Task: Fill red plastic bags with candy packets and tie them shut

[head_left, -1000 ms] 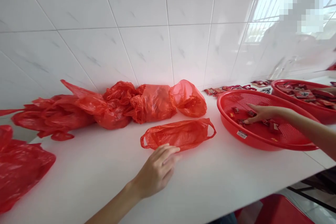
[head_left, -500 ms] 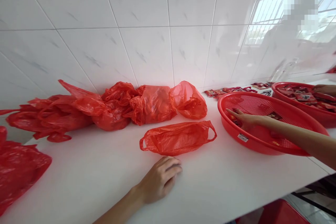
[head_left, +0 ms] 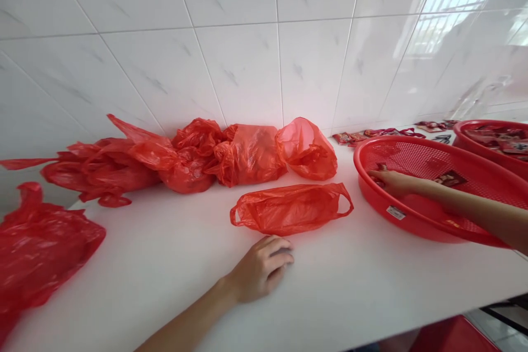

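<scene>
Two bare hands lay before us. We judged the step in hand to be picking through small red-and-dark snack packets point(head_left: 450, 178) inside a round red plastic mesh basket point(head_left: 406, 225). The right hand point(head_left: 394, 182) reached over the basket's near rim, its fingers stretched low across the mesh floor. A scrap of packet showed at the fingertips point(head_left: 381, 168), but we could not tell whether those fingers were pinching it or only lying beside it. The clearest packet lay on the mesh, well apart from that hand. Any pick, we judged, would call for the fingers to close around a packet and lift it clear of the rim.

The left hand point(head_left: 262, 269) rested on the white counter point(head_left: 165, 291), fingers loosely curled and holding nothing, just below a flattened red plastic carrier bag point(head_left: 291, 209). Behind that bag ran a row of bunched red plastic bags point(head_left: 247, 155), and a loose red bag heap point(head_left: 41, 247) lay further along. A second red basket point(head_left: 487, 132) held more packets beyond the first.
</scene>
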{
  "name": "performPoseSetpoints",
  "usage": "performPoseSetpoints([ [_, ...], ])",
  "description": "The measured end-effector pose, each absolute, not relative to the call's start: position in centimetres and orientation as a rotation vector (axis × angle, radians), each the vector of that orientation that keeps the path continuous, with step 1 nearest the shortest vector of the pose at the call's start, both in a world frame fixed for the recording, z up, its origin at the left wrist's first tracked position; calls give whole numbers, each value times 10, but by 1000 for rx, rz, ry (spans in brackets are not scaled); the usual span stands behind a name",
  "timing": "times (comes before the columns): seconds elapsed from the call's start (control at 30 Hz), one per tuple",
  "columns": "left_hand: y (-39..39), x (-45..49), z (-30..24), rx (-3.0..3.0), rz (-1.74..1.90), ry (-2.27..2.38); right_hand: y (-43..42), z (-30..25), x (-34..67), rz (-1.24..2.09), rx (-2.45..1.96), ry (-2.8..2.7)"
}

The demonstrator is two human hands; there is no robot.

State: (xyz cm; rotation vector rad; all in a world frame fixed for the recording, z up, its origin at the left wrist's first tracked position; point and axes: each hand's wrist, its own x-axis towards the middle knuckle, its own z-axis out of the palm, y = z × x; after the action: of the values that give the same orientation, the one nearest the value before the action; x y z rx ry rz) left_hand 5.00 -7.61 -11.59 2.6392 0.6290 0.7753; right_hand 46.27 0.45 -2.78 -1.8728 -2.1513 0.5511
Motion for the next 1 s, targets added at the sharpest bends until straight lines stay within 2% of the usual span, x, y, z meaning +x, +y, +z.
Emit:
performPoseSetpoints([
  [0.63, -76, 49, -115, 2595, 726, 669, 9, -33, 470, 958, -1923, -1960],
  [1.0, -77, 49, -119, 2708, 908, 695, 9, -6, 494, 1090, -1784, -1759],
])
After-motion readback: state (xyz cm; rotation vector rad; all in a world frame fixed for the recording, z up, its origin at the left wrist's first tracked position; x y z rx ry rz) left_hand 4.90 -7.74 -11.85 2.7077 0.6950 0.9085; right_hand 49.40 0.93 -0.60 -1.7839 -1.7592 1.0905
